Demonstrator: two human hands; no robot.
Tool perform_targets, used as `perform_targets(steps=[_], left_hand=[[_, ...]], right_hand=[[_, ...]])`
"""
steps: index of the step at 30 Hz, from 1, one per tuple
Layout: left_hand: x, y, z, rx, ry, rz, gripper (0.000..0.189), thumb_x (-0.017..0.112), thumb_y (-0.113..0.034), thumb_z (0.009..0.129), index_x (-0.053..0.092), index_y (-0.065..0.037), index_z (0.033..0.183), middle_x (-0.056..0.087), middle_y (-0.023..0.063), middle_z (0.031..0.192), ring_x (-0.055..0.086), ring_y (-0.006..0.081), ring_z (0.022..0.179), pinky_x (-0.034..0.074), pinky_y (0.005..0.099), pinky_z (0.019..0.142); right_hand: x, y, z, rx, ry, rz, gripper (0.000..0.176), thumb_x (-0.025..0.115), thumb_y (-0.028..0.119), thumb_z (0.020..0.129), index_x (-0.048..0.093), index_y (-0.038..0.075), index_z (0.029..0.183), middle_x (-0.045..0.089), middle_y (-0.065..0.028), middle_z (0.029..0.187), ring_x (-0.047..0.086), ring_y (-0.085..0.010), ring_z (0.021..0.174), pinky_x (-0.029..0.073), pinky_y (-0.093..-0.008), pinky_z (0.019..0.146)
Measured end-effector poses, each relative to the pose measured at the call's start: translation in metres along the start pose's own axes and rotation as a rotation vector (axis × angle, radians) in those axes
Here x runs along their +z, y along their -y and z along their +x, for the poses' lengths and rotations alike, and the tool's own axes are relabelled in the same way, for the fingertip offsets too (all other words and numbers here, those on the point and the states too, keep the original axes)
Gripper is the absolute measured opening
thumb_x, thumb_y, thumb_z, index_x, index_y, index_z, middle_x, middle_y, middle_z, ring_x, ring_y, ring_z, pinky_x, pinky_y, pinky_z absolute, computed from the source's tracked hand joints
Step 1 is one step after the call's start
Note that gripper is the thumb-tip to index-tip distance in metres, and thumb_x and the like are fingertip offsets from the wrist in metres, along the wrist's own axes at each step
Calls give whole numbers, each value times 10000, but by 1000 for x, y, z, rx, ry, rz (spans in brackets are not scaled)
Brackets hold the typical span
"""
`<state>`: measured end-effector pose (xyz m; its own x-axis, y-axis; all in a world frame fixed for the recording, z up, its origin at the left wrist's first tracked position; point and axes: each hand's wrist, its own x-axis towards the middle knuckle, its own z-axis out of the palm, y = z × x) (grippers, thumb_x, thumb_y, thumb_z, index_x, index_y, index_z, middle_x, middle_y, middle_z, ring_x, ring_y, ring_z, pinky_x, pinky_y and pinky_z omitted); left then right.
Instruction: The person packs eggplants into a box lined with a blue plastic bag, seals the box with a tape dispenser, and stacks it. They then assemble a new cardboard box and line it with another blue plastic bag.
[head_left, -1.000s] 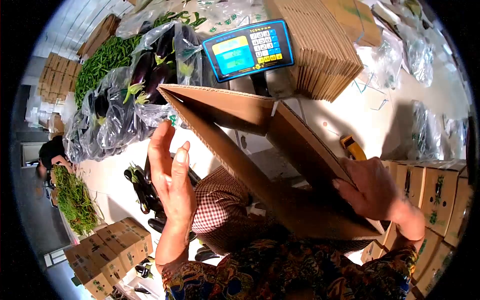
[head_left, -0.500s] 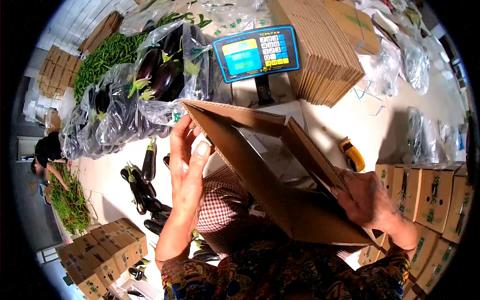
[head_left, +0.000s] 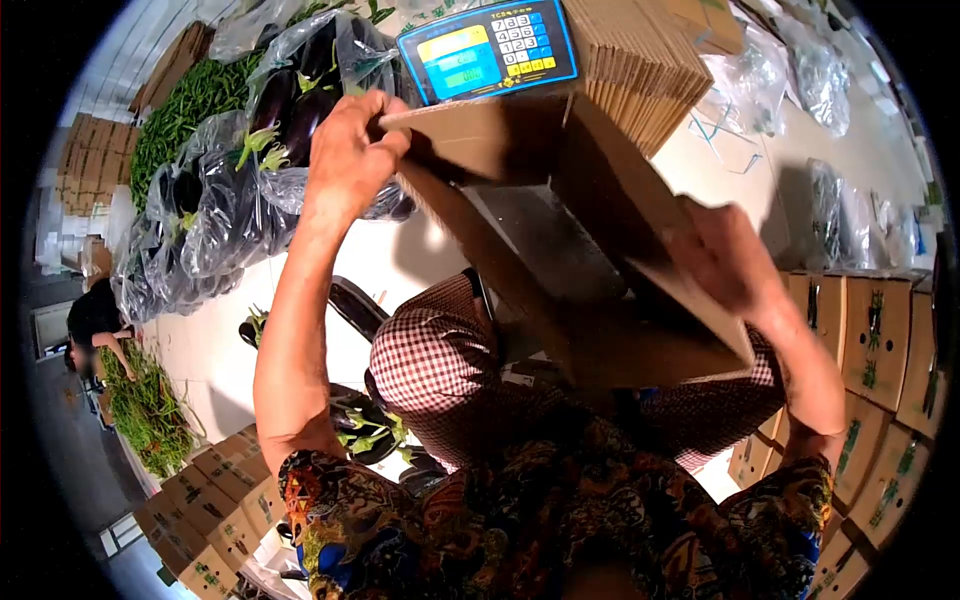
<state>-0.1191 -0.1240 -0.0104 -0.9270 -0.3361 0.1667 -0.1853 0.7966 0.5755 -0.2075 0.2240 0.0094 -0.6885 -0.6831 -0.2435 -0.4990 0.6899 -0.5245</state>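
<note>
Left hand [head_left: 350, 155] is now closing on the far-left corner of the carton [head_left: 490, 140]; earlier its fingers were extending loosely there. Right hand [head_left: 725, 260], blurring, is gripping the right wall. One carton: four brown corrugated walls, spreading wider, hovering over checked trousers [head_left: 435, 350]. One rectangular scale display [head_left: 490, 50] is standing beyond its far edge.

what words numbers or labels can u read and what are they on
"TCS" on the scale, top edge; small characters beside it unreadable.
"4 5 6" and "1 2 3" on its keys.
Digits on its display: too blurred to read.
Green print on boxes at right: too small to read.
</note>
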Motion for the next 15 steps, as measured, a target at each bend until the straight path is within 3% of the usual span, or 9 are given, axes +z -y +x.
perform_targets(steps=[2,3,4,6,8,10,11,14,15], left_hand=[[-10,-20,-7,63,117,-180,178,665,-119,726,540,-16,801,447,35,663,450,156,655,382,279,631],[-20,-34,-12,83,229,-242,203,672,-135,717,515,-24,779,437,36,653,437,156,636,375,287,606],[-29,-52,-14,100,338,-303,230,679,-151,707,489,-31,758,426,37,643,423,157,616,368,295,582],[-34,-76,-13,190,407,-122,268,692,-183,697,470,-40,745,419,42,623,412,162,582,365,302,558],[-35,-81,-11,219,443,-30,326,704,-233,679,441,-46,725,395,56,588,386,179,534,350,326,509],[-39,-62,-1,139,530,86,313,686,-178,718,568,-33,968,528,38,700,474,123,625,397,278,556],[-36,-49,-2,165,570,25,315,676,-163,741,590,-26,1011,558,14,713,490,120,617,416,275,549],[-39,-40,-18,-143,686,-233,250,634,-121,795,604,-6,1015,563,-24,710,496,74,621,418,243,538],[-39,-34,-21,-165,669,-213,242,635,-142,804,610,-13,1007,558,-31,709,502,52,613,415,221,527]], right_hand=[[-2,-16,11,-195,-195,-69,144,594,135,858,608,15,936,609,-236,716,626,-340,615,496,-419,600],[-1,-19,18,-223,-250,147,137,569,114,868,613,9,944,615,-253,760,639,-347,654,511,-417,629],[-19,-5,22,-141,-146,66,143,550,69,852,609,12,969,627,-235,795,625,-382,709,511,-424,664],[-19,-9,51,-373,-302,-65,152,544,45,816,613,16,947,633,-216,807,615,-391,757,507,-431,679],[-16,-9,82,-417,-315,-99,153,539,45,798,616,20,927,630,-214,808,612,-390,767,495,-442,672],[-8,-8,104,-532,-327,-93,132,536,49,786,613,21,890,618,-206,775,596,-392,734,476,-451,647],[-3,-9,113,-623,-338,-74,113,536,52,782,607,20,864,607,-199,742,582,-396,696,462,-455,625],[12,-19,136,-724,-229,112,90,554,77,801,579,24,870,560,-162,691,521,-366,636,422,-454,608],[16,-17,136,-760,-259,71,146,565,76,804,590,21,937,588,-184,760,556,-371,727,438,-460,667]])
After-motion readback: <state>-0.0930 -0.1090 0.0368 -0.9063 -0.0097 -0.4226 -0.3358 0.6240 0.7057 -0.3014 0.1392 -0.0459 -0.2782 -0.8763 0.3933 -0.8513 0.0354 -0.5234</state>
